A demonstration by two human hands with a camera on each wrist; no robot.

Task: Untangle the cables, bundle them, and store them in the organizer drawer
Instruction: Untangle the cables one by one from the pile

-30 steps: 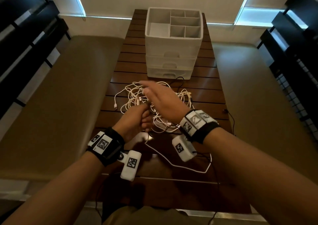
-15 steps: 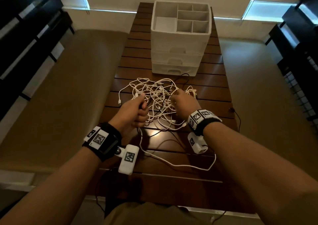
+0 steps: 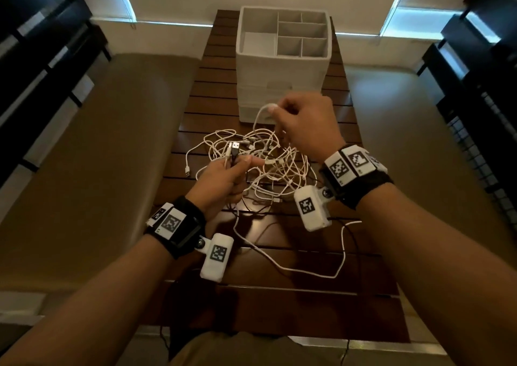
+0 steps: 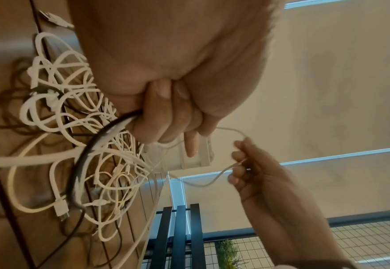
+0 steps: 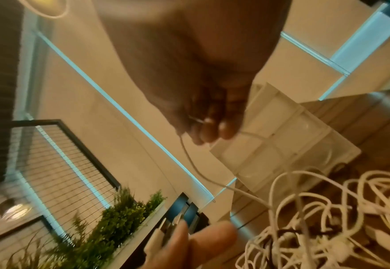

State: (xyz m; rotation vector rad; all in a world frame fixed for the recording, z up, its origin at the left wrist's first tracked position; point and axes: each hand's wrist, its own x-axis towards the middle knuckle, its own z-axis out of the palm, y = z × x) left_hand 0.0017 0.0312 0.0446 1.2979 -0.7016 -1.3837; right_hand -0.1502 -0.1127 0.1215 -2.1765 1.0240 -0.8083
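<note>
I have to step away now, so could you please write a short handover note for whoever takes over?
Left hand: grips two cables near their USB plugs, one black, one white.
Right hand: pinches a thin white cable, raised in front of the organizer.
The tangle lies on the wooden table, between the hands and the organizer.
Done: nothing bundled or stored; the drawers look shut.
Left: free each cable, bundle them, open a drawer, store them.
</note>
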